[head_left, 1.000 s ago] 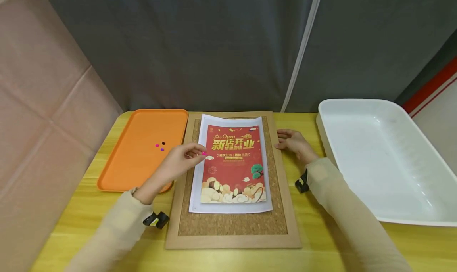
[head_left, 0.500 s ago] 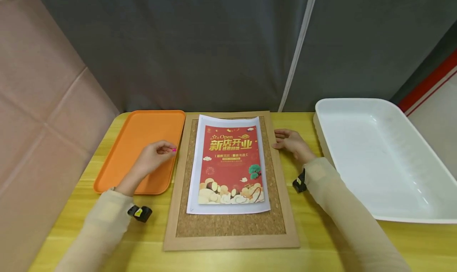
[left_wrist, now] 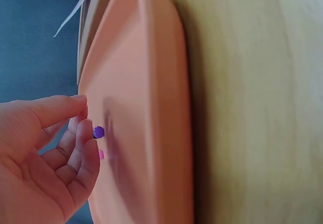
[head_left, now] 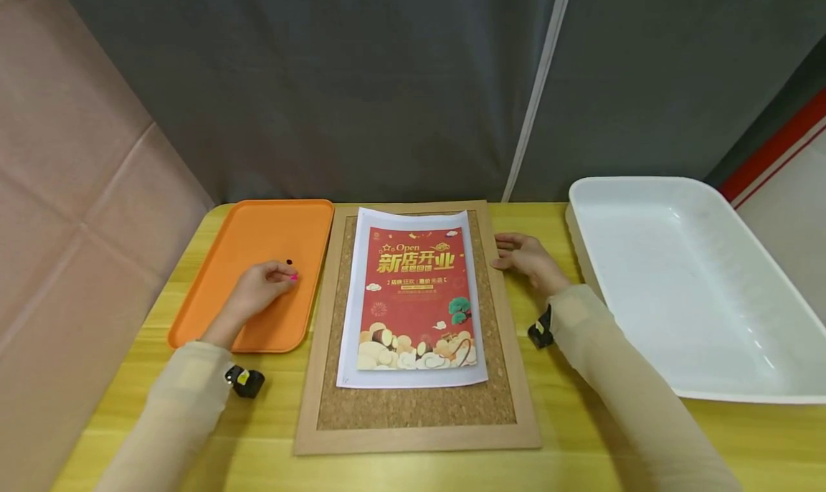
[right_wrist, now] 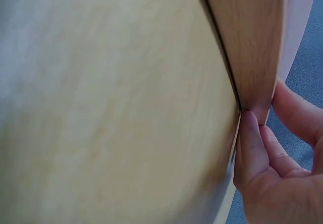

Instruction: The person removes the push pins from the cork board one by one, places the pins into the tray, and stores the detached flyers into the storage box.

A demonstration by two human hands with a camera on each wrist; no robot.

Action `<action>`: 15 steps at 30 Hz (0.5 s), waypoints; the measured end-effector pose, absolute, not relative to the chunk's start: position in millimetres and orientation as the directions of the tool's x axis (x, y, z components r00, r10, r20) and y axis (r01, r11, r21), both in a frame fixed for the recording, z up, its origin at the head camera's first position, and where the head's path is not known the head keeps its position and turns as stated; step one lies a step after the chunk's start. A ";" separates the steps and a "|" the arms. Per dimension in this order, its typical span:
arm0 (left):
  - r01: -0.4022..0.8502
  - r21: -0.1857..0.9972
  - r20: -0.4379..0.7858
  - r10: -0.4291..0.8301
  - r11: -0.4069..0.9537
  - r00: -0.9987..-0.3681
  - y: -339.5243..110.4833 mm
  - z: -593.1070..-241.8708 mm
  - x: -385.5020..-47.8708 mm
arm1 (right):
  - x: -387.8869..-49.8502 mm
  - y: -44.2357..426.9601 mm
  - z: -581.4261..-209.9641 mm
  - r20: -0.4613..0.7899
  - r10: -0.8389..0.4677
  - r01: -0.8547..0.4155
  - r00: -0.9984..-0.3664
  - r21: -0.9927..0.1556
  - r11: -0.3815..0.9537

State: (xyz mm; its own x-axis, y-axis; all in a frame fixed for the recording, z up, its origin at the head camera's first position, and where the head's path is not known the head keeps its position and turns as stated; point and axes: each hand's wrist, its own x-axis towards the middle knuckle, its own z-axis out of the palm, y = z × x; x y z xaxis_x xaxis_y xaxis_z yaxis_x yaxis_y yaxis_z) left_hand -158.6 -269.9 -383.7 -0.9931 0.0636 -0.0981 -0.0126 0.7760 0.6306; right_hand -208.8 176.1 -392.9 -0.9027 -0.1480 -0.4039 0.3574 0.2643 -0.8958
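My left hand [head_left: 254,291] is over the orange tray [head_left: 271,223], its thumb and fingertips pinching a pink push pin [head_left: 293,277]. A black push pin [head_left: 289,262] lies on the tray just beyond the fingertips. In the left wrist view, a purple push pin [left_wrist: 99,132] and a pink one [left_wrist: 101,155] show past the fingers, partly covered by them. My right hand [head_left: 532,262] grips the right edge of the cork board [head_left: 419,409], with the thumb on the wooden frame [right_wrist: 252,42] and fingers against its side. On the cork lies a red poster [head_left: 419,305] with white margins.
A deep white tub [head_left: 684,284] stands to the right on the wooden table [head_left: 193,442]. Behind the table hangs a dark grey curtain [head_left: 355,90]. A pinkish cloth wall [head_left: 71,262] closes off the left side.
My left hand has moved left from above the poster to the orange tray, carrying the pink push pin, and come lower there. The right hand keeps its place at the board's edge.
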 end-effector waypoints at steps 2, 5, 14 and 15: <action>-0.012 0.622 -0.100 0.063 0.783 -0.993 -271.2 -384.9 -158.6 | -208.4 175.7 -392.1 -0.409 -0.144 0.362 -0.901 -0.892 0.269; -0.014 0.608 -0.104 0.063 0.794 -0.993 -272.6 -386.9 -158.6 | -207.9 175.4 -391.3 -0.412 -0.142 0.365 -0.900 -0.891 0.271; -0.015 0.613 -0.120 0.075 0.790 -0.990 -273.7 -392.1 -160.3 | -208.0 175.2 -393.1 -0.409 -0.139 0.364 -0.902 -0.893 0.265; -0.011 0.613 -0.117 0.078 0.790 -0.990 -273.8 -392.4 -160.6 | -207.9 175.2 -393.2 -0.409 -0.137 0.364 -0.902 -0.893 0.265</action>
State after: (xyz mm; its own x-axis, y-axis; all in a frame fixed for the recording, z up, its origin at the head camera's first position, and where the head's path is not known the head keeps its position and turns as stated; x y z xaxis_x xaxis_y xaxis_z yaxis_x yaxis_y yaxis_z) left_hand -160.6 -273.8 -392.4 -0.9901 0.0777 -0.1172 -0.0105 0.7902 0.6128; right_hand -207.9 175.2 -393.2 -0.9021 -0.1374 -0.4091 0.3645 0.2652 -0.8927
